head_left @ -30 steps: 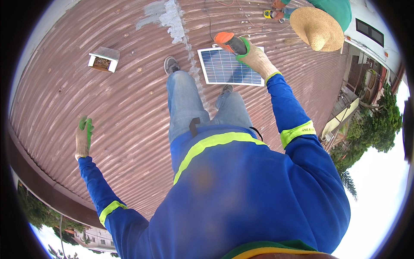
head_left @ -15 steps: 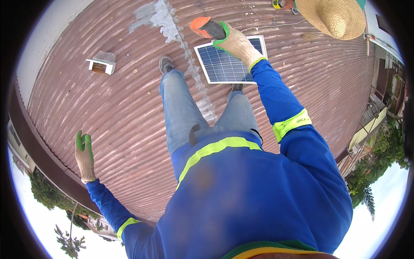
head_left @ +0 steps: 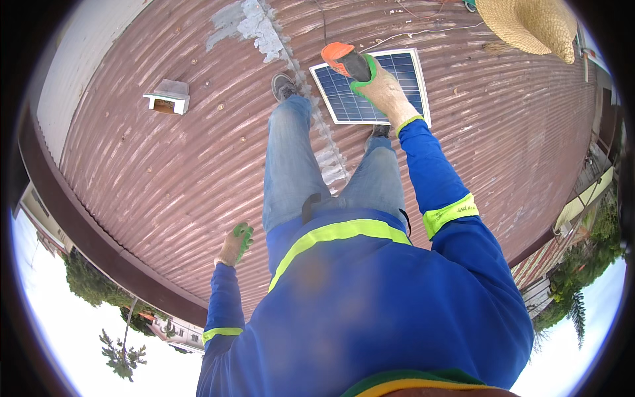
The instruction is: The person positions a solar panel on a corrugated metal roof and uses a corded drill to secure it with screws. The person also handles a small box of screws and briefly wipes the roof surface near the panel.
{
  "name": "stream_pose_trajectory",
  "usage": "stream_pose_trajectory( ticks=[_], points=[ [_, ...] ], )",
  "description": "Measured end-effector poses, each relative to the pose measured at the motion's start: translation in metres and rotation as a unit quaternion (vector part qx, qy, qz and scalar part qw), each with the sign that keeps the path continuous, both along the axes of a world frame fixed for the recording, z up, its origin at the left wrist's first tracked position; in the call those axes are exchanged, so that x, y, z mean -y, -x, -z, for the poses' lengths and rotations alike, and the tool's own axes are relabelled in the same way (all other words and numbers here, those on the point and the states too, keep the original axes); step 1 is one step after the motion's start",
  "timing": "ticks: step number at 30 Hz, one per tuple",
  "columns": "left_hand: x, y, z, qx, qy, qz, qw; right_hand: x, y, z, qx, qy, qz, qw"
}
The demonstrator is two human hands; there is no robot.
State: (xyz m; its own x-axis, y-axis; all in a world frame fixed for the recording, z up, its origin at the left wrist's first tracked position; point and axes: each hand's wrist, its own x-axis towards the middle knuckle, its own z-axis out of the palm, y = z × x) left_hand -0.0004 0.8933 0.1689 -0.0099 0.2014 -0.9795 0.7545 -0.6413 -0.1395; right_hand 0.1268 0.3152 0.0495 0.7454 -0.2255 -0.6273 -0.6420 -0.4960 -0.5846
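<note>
My right hand (head_left: 382, 92), in a cream glove with green palm and fingers, is closed around an orange-and-black hand tool (head_left: 345, 61). Its exact kind is not clear. The tool is held up in front of a framed solar panel (head_left: 357, 104), partly covering the view of it. The panel lies on the brown corrugated roof beyond my right foot. My left hand (head_left: 236, 243), gloved alike, hangs beside my left leg. Its fingers are loosely bent and apart, with nothing seen in them.
A small white-and-grey box-like piece (head_left: 168, 96) sits on the corrugated roof (head_left: 198, 159) at the left. Grey sealant (head_left: 259, 32) marks a seam. A thin cable (head_left: 423, 32) runs beyond the panel. At the upper right is a co-worker's straw hat (head_left: 529, 23). A roof edge (head_left: 126, 251) curves along the left.
My left hand has swung inward, closer to my left leg. My right hand still grips the tool. The view has shifted, and the co-worker's hand and yellow item have left the picture.
</note>
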Motion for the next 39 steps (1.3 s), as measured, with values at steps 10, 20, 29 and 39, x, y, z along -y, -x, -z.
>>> stream_pose_trajectory(
  ticks=[10, 20, 29, 39],
  points=[
    [-0.027, -0.225, 0.101, 0.347, -0.016, 0.021, 0.938, -0.074, -0.024, 0.061, -0.051, -0.123, 0.138, 0.981],
    [-0.174, -0.408, 0.419, 0.373, -0.237, 0.221, 0.87, -0.13, 0.0, 0.159, -0.151, -0.13, 0.213, 0.957],
    [-0.263, -0.485, 0.497, 0.381, -0.299, 0.455, 0.747, -0.152, -0.016, 0.186, -0.251, -0.096, 0.242, 0.932],
    [-0.289, -0.498, 0.506, 0.342, -0.282, 0.561, 0.699, -0.163, -0.047, 0.198, -0.237, -0.069, 0.224, 0.943]
  ],
)
